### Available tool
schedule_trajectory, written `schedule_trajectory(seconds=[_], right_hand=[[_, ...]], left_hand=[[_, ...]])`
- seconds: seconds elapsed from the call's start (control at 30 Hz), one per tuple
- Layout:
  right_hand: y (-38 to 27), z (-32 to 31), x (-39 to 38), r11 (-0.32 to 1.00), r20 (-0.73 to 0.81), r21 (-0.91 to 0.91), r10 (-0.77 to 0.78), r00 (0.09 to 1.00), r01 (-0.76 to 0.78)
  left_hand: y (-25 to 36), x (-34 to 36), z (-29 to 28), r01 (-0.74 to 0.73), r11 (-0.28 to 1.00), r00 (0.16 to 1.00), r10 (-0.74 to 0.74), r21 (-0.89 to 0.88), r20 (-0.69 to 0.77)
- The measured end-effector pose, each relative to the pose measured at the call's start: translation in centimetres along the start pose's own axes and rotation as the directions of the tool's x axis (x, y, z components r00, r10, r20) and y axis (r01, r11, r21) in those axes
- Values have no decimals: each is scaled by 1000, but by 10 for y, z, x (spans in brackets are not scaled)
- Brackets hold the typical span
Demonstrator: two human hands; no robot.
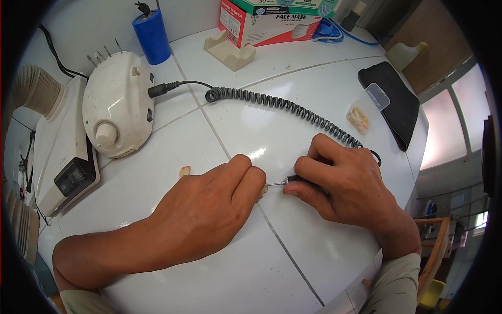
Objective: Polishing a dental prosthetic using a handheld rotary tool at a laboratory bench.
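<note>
My right hand (340,180) is closed round a black rotary handpiece (295,179), whose thin metal bit (276,183) points left. The bit's tip reaches a small cream-coloured piece (263,191) that shows just past my left fingertips. My left hand (209,204) is closed on that piece and hides most of it, so its kind is unclear. A coiled black cord (285,107) runs from behind my right hand to a white control unit (119,104) with a round knob. Beyond my left hand lies another small piece, cream and pink (184,170).
A white machine with a dark panel (76,175) and ribbed hose (37,91) stands at left. Farther back are a blue cylinder (151,37), a beige holder (229,49) and mask boxes (272,26). A clear container of small pieces (358,119) and black pouch (400,112) lie right.
</note>
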State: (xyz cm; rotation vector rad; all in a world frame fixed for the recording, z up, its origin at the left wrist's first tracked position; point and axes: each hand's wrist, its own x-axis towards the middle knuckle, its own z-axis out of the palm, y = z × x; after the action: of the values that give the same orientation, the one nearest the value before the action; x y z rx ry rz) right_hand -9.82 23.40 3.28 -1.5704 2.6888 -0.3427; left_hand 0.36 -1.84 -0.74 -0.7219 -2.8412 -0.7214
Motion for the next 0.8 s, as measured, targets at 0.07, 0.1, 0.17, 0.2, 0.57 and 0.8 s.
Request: schedule_trajectory(seconds=[0.07, 0.1, 0.17, 0.2, 0.57, 0.8], right_hand=[[0, -1, 0, 1000, 3, -10, 14, 1000, -14], [0, -1, 0, 1000, 7, -1, 4, 1000, -4], [0, -1, 0, 1000, 11, 9, -8, 1000, 8], [0, -1, 0, 1000, 7, 6, 4, 1000, -4], [1, -1, 0, 1000, 7, 24, -10, 1000, 10], [0, -2, 0, 1000, 18, 24, 17, 1000, -17]], left_hand=[[0, 0, 0, 2, 1000, 1000, -2, -9, -9], [0, 0, 0, 1, 1000, 1000, -1, -5, -8], [1, 1, -1, 1, 1000, 1000, -1, -1, -7], [1, 1, -1, 4, 1000, 1000, -4, 1, 1], [0, 0, -1, 4, 1000, 1000, -4, -7, 9], [2, 1, -3, -1, 999, 1000, 1, 33, 18]])
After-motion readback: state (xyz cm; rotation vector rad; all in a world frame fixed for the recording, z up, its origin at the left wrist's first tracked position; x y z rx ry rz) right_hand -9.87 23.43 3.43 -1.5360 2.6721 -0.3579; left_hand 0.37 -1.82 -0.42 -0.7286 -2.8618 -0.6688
